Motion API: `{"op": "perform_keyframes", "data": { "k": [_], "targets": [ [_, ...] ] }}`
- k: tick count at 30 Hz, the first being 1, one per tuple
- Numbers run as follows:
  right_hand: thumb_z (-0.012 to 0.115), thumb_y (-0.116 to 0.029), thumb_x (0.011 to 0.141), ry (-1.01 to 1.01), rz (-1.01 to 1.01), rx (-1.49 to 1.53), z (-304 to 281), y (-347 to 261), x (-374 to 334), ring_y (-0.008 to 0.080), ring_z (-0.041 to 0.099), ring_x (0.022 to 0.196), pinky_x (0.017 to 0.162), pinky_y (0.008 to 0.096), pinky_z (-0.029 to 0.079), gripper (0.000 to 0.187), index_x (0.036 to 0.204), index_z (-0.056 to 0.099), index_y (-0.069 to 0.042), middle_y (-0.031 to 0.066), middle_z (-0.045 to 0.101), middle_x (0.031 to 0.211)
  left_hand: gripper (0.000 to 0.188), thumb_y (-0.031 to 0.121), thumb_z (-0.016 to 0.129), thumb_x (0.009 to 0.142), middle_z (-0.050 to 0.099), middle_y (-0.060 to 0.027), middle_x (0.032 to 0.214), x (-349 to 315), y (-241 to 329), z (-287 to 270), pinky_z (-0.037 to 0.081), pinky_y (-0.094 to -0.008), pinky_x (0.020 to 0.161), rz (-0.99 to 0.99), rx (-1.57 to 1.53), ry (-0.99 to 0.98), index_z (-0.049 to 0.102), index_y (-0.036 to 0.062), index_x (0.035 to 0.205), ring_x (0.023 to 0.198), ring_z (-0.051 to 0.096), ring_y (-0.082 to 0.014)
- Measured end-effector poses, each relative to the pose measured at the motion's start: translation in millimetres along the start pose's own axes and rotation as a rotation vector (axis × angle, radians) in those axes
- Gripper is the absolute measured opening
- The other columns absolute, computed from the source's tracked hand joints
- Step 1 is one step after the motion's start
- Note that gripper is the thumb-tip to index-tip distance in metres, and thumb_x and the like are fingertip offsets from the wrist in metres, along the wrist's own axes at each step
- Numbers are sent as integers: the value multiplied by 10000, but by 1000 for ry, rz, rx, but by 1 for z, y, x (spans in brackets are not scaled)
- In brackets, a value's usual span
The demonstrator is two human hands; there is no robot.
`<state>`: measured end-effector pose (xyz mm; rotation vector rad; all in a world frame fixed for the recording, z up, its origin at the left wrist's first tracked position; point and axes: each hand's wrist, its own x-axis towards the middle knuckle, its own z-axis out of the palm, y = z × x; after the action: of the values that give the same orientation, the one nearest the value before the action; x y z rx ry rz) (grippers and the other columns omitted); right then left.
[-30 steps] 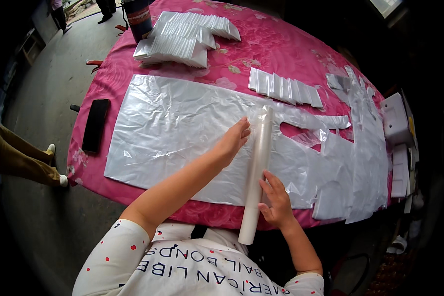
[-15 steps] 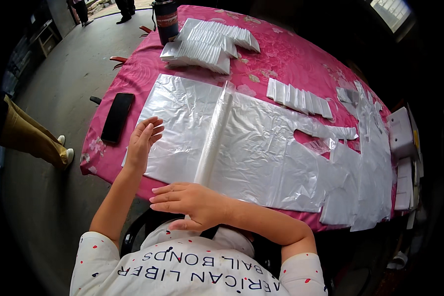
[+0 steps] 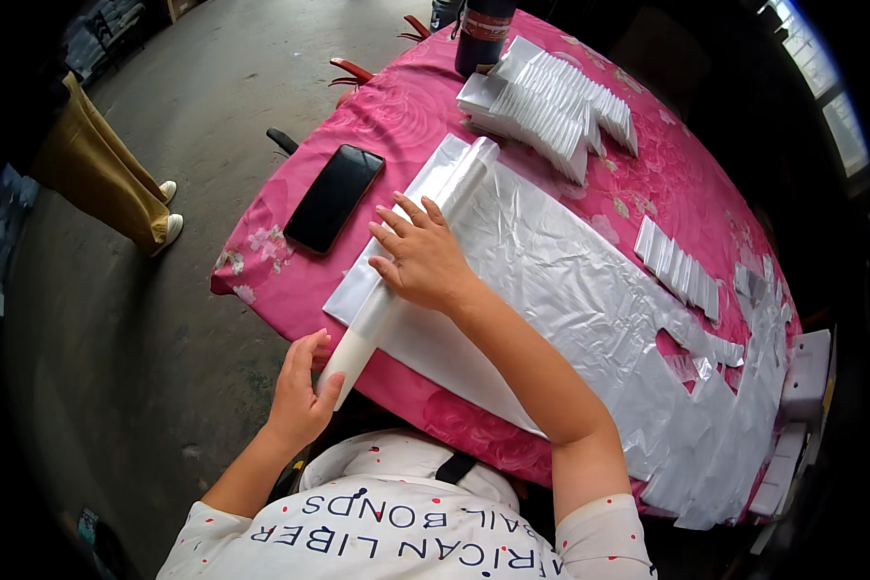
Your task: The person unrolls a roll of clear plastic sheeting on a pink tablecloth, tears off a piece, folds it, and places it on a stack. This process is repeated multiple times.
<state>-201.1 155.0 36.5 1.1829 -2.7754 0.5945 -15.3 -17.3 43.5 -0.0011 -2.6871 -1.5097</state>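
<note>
Near the left end of the plastic sheet [image 3: 541,261], a long translucent roll [image 3: 358,338] is lying crosswise, its whitish near end projecting past the sheet's edge. The right hand [image 3: 425,256] is resting over the roll, fingers spread; the left hand [image 3: 298,398] is curving beside the near end, thumb and fingers apart, firmness of contact not determinable. Progress, judged: well along this sheet, since only a narrow strip is showing left of the roll, while the long stretch to its right is lying spread, glossy and finely crinkled. Beyond, folded white packets [image 3: 541,106] are fanning in ridged rows; at right, thin irregular plastic pieces [image 3: 715,454] are overlapping on the pink floral cloth [image 3: 474,422].
</note>
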Motion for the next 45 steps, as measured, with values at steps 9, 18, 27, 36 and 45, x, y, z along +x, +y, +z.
{"op": "perform_keyframes", "data": {
  "k": [9, 18, 27, 36, 45],
  "targets": [
    [611, -142, 753, 744, 624, 799, 43, -17, 23, 349, 255, 1307, 1073, 441, 203, 824, 1380, 114, 49, 286, 208, 1382, 566, 125, 691, 734, 600, -99, 1050, 19, 0, -3, 497, -298, 761, -408, -595, -380, 449, 16, 1234, 864, 601, -154],
    [679, -179, 768, 733, 678, 1890, -49, -20, -57, 149, 573, 743, 693, 296, 514, 535, 1171, 375, -2, 62, 533, 826, 808, 331, 663, 736, 573, -161, 1064, 25, 20, 29, 496, -319, 772, -510, -1115, -847, 296, -41, 1352, 897, 588, -197],
    [683, -119, 779, 825, 889, 1641, -24, -45, -110, 172, 591, 766, 677, 300, 515, 515, 1162, 372, 27, 106, 529, 910, 373, 281, 517, 894, 583, -78, 843, 19, 45, 63, 479, -293, 665, -386, -382, -667, 473, 22, 1159, 723, 568, -146],
    [682, -182, 794, 899, 984, 1043, -67, 73, -171, 114, 550, 861, 762, 233, 447, 426, 1127, 504, 16, 74, 573, 992, 638, 502, 664, 751, 565, -42, 762, -10, 5, 41, 467, -258, 589, -764, -585, -1034, 495, 33, 1149, 613, 556, -112],
    [650, -260, 810, -18, 893, 1129, -92, 84, -179, 60, 496, 635, 603, 226, 416, 243, 910, 645, -38, -5, 601, 764, 630, 453, 671, 763, 554, -40, 771, -15, 4, 38, 463, -258, 603, -736, -509, -1018, 477, 14, 1171, 628, 545, -99]
  ]
}}
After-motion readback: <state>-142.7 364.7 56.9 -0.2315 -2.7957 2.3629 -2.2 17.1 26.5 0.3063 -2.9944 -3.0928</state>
